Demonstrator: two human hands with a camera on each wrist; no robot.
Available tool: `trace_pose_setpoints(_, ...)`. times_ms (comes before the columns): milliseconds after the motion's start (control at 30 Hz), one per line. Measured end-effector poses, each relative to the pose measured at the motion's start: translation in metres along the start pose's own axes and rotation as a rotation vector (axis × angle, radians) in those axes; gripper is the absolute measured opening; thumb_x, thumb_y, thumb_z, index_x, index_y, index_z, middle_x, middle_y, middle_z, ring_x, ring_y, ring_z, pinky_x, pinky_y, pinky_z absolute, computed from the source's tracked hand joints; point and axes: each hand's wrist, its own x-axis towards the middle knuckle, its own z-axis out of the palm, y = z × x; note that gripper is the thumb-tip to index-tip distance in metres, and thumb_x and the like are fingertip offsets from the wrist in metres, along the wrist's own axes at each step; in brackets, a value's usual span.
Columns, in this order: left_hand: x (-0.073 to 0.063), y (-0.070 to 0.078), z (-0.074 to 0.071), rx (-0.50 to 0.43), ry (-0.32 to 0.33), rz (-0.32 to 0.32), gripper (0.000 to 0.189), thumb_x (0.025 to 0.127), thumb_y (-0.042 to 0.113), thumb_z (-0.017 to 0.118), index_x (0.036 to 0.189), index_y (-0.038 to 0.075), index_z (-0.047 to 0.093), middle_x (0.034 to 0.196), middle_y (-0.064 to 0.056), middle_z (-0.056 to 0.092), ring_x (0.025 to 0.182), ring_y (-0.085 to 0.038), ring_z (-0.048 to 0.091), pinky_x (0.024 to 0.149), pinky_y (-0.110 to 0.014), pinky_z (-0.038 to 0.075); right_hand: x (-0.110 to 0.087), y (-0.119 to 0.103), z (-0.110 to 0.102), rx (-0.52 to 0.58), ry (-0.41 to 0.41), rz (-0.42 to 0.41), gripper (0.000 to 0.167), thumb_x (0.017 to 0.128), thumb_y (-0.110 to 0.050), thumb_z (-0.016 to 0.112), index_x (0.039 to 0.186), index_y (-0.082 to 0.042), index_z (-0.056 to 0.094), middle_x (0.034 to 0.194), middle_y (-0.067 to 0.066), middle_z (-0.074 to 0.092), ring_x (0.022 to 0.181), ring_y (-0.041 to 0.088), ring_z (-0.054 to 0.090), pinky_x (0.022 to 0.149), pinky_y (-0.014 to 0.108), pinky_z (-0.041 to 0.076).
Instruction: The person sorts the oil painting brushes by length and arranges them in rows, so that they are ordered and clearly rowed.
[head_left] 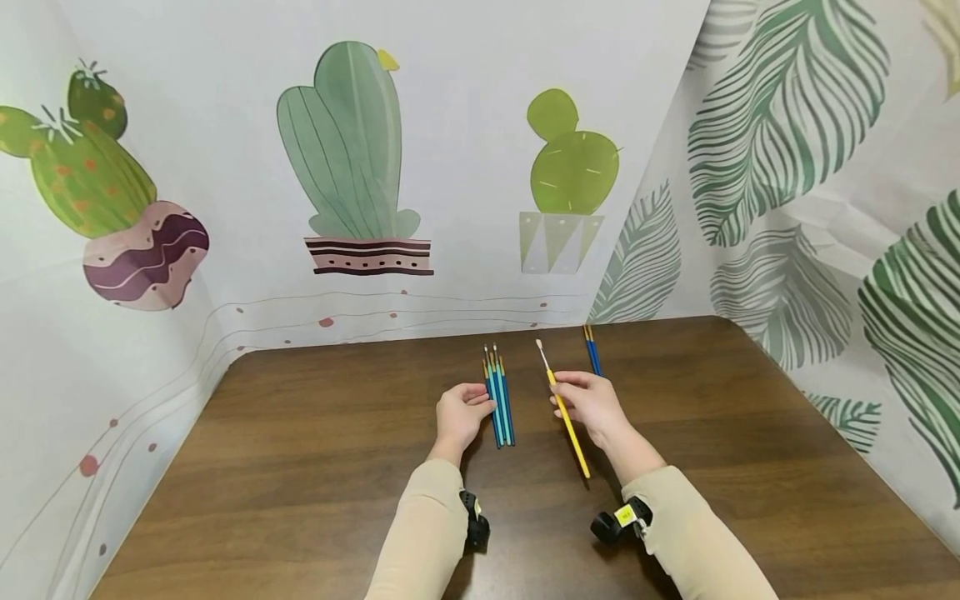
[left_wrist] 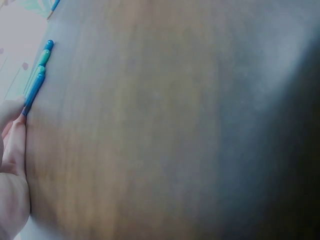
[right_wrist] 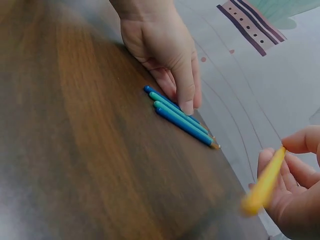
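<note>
Several blue and turquoise paintbrushes (head_left: 499, 408) lie side by side on the table, bristles toward the wall. My left hand (head_left: 460, 419) rests at their left side, with fairly straight fingers and the thumb touching the outer dark blue brush (right_wrist: 155, 92). Between thumb and fingers, my right hand (head_left: 592, 404) pinches a yellow paintbrush (head_left: 572, 433) by its upper handle. Its pale bristles point away from me and its handle end points back toward me. In the right wrist view the yellow handle is blurred; the left wrist view catches only part of the left hand (left_wrist: 12, 195).
Beyond my right hand lie two dark blue paintbrushes (head_left: 592, 350), partly hidden by it. The brown wooden table (head_left: 315, 467) ends at a wall covering (head_left: 480, 167) printed with cacti and leaves. A black wrist camera (head_left: 472, 521) sits at the left sleeve.
</note>
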Motion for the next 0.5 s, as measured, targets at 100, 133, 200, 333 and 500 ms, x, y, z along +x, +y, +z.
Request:
trace_pose_setpoints(100, 0.0, 0.0, 0.0, -0.004, 0.001, -0.002, 0.027, 0.078, 0.004, 0.075, 0.104, -0.003, 0.067, 0.103, -0.018, 0.071, 0.095, -0.025, 0.07, 0.086, -0.034, 0.056, -0.004, 0.002, -0.004, -0.001, -0.015, -0.01, 0.039, 0.091, -0.005, 0.059, 0.126, 0.009, 0.052, 0.11, 0.022, 0.063, 0.075, 0.01, 0.064, 0.063, 0.023, 0.057)
trace_pose_setpoints(133, 0.0, 0.0, 0.0, -0.006, 0.001, -0.006, 0.027, 0.078, 0.004, 0.075, 0.104, -0.003, 0.067, 0.103, -0.018, 0.071, 0.095, -0.025, 0.07, 0.087, -0.033, 0.055, -0.005, 0.003, -0.005, -0.003, -0.018, -0.014, 0.039, 0.091, -0.006, 0.059, 0.127, 0.009, 0.052, 0.112, 0.022, 0.063, 0.076, 0.01, 0.064, 0.064, 0.023, 0.058)
trace_pose_setpoints(200, 0.0, -0.001, 0.001, -0.005, 0.001, -0.004, 0.027, 0.078, 0.004, 0.075, 0.104, -0.003, 0.067, 0.102, -0.018, 0.071, 0.095, -0.025, 0.07, 0.086, -0.033, 0.056, -0.008, 0.004, -0.008, 0.002, -0.021, -0.017, 0.04, 0.091, -0.005, 0.059, 0.128, 0.009, 0.051, 0.112, 0.021, 0.063, 0.078, 0.011, 0.064, 0.065, 0.023, 0.058)
trace_pose_setpoints(333, 0.0, -0.001, 0.0, -0.005, 0.0, -0.006, 0.027, 0.078, 0.004, 0.075, 0.104, -0.003, 0.067, 0.102, -0.018, 0.071, 0.095, -0.025, 0.07, 0.086, -0.033, 0.056, -0.012, 0.005, -0.014, 0.022, -0.002, -0.014, 0.041, 0.09, -0.004, 0.058, 0.128, 0.009, 0.05, 0.101, 0.011, 0.067, 0.079, 0.01, 0.064, 0.066, 0.023, 0.058)
trace_pose_setpoints(500, 0.001, 0.0, 0.0, 0.002, -0.001, -0.01, 0.027, 0.079, 0.005, 0.074, 0.104, -0.002, 0.067, 0.103, -0.017, 0.071, 0.096, -0.025, 0.07, 0.086, -0.033, 0.056, -0.014, 0.003, -0.023, 0.04, 0.024, -0.006, 0.041, 0.09, -0.003, 0.057, 0.128, 0.009, 0.049, 0.094, 0.003, 0.065, 0.078, 0.009, 0.063, 0.066, 0.022, 0.058)
